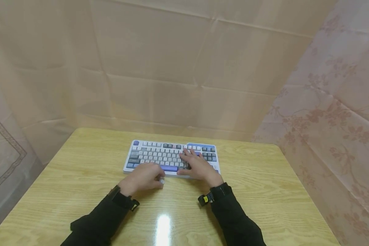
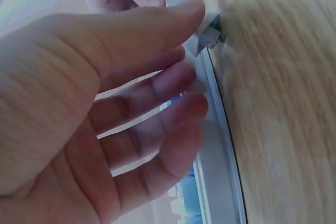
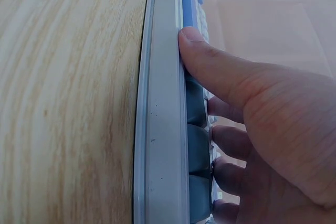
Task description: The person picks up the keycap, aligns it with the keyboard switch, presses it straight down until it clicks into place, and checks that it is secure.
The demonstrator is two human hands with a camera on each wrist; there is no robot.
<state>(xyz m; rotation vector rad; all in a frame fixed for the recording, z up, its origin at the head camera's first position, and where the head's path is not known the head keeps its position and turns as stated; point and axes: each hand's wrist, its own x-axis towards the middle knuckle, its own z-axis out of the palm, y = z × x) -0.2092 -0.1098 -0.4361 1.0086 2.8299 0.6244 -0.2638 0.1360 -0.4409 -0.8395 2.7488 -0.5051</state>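
Note:
A white mechanical keyboard (image 1: 160, 153) with white, grey and purple keys lies on the table. Its purple space bar (image 1: 169, 168) shows between the two hands. My left hand (image 1: 144, 176) is at the front edge, thumb and index finger pinching a small keycap (image 2: 208, 38) whose hollow underside shows in the left wrist view. The other left fingers curve loosely over the keyboard's front edge (image 2: 219, 156). My right hand (image 1: 200, 167) rests on the right part of the keyboard with fingers spread over the keys; its thumb lies by the front row, near the space bar (image 3: 187, 3).
The wooden table (image 1: 264, 191) extends around the keyboard, with a bright light reflection (image 1: 163, 229) near the front. Beige cloth (image 1: 172, 68) hangs behind its far edge, and flowered cloth (image 1: 335, 130) on the right. Black sleeves and wrist straps (image 1: 219, 193) cover both wrists.

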